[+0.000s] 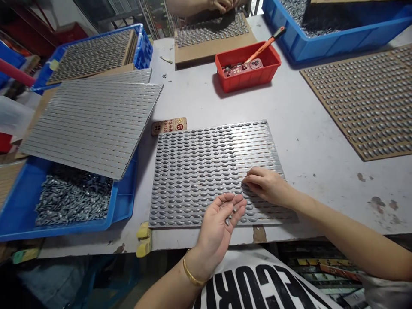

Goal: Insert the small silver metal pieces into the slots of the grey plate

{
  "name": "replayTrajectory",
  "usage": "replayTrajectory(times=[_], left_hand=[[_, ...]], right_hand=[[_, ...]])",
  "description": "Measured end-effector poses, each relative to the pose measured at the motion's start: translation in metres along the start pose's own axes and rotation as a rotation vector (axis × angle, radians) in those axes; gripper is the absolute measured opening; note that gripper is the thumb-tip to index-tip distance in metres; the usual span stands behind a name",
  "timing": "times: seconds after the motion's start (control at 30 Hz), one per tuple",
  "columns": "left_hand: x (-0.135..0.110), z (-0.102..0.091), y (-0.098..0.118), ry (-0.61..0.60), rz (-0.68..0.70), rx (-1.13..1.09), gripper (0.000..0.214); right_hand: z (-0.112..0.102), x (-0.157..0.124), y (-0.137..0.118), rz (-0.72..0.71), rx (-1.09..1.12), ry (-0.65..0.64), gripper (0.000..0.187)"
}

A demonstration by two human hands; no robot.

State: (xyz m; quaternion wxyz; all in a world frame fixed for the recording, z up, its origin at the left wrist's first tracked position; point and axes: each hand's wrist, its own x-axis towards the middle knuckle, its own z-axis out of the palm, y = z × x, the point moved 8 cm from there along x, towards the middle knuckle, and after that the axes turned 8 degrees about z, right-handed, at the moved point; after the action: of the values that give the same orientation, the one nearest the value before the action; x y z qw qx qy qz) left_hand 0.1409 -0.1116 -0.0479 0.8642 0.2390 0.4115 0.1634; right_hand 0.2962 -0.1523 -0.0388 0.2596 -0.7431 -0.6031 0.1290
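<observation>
A silver slotted board (257, 148) lies before me, its left and middle portion covered with rows of small oval metal pieces (193, 171). The right part of the board shows bare slots. My left hand (214, 234), palm up with curled fingers and a gold bangle at the wrist, holds a few loose oval metal pieces (228, 221) over the board's near edge. My right hand (268, 185) is pinched at the board, fingertips touching it where the filled rows end. Whatever lies between those fingertips is hidden.
On the left, slotted boards (93, 120) rest over a blue bin (122, 201) of loose metal pieces. A red tray (247, 79) holds an orange-handled tool (264, 47). Filled boards (367, 98) lie right. Across the table, another person's hands (222, 5) are above a board.
</observation>
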Motion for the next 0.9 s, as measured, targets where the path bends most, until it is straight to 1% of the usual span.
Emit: replayTrajectory(times=[0.13,0.2,0.27,0.33,0.4,0.47,0.57,0.63,0.7,0.8,0.9], left_hand=[[0.006,0.002,0.002,0.020,0.009,-0.060,0.014],[0.010,0.002,0.003,0.041,0.010,-0.098,0.017],[0.012,0.002,0.003,0.049,0.005,-0.131,0.018],[0.014,0.005,0.002,0.039,0.000,-0.163,0.018],[0.015,0.009,0.001,0.009,-0.005,-0.189,0.018],[0.015,0.014,0.000,-0.021,-0.010,-0.201,0.019],[0.015,0.018,-0.002,-0.042,-0.021,-0.215,0.021],[0.015,0.019,-0.004,-0.055,-0.022,-0.224,0.020],[0.014,0.021,-0.004,-0.078,-0.009,-0.220,0.018],[0.013,0.021,-0.003,-0.106,0.017,-0.183,0.017],[0.011,0.021,-0.005,-0.101,0.006,-0.160,0.020]], right_hand=[[-0.001,0.001,-0.001,-0.007,-0.001,-0.028,0.019],[-0.007,0.001,-0.006,-0.007,0.042,-0.009,0.020],[-0.016,0.000,-0.017,-0.022,0.111,0.030,0.020],[-0.021,-0.003,-0.034,-0.061,0.169,0.034,0.021],[-0.019,-0.006,-0.050,-0.087,0.170,-0.007,0.022],[-0.014,-0.008,-0.059,-0.072,0.143,-0.031,0.023],[-0.010,-0.011,-0.058,-0.037,0.174,-0.026,0.023],[-0.009,-0.014,-0.055,-0.028,0.224,-0.037,0.023],[-0.008,-0.016,-0.054,-0.021,0.228,-0.052,0.024],[-0.006,-0.018,-0.057,-0.033,0.142,-0.099,0.024],[-0.002,-0.020,-0.063,-0.048,0.050,-0.175,0.024]])
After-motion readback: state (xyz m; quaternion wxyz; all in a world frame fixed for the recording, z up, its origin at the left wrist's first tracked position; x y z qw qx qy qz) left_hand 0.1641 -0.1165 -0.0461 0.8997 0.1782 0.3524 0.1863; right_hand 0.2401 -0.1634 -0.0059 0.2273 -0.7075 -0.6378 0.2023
